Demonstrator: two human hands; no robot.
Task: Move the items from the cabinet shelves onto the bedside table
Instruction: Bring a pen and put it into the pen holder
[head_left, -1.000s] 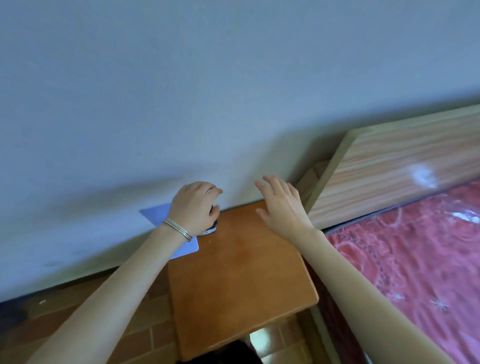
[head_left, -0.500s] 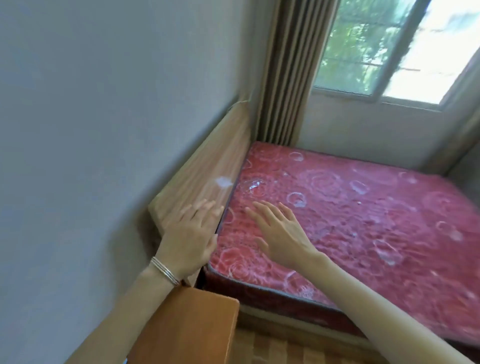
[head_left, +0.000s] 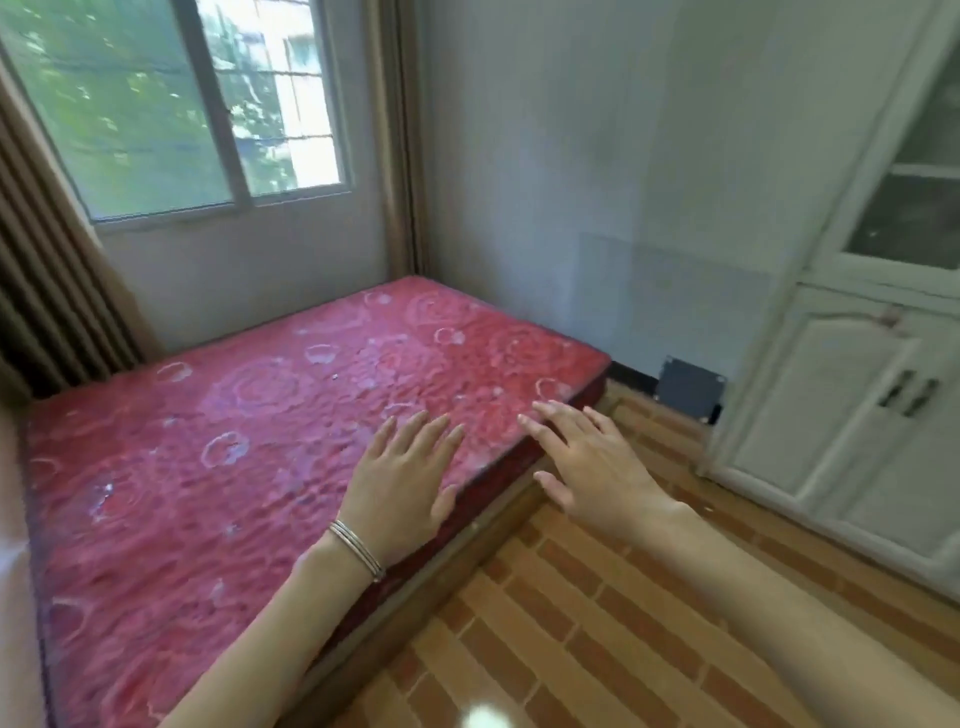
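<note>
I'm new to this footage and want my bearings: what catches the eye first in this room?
The bare red mattress with its swirl pattern fills the left and middle, under a bright window at the upper left. In the foreground the left grip, a silver bracelet at its wrist, and the right grip are stretched out open by the mattress's near corner. A white cabinet stands along the right edge.

Bed (head_left: 260, 441) left, cabinet (head_left: 857, 389) right, floor (head_left: 597, 623) between.

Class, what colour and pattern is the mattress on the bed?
Red, with pale circular swirl patterns: the mattress, seen in the head view.
</note>
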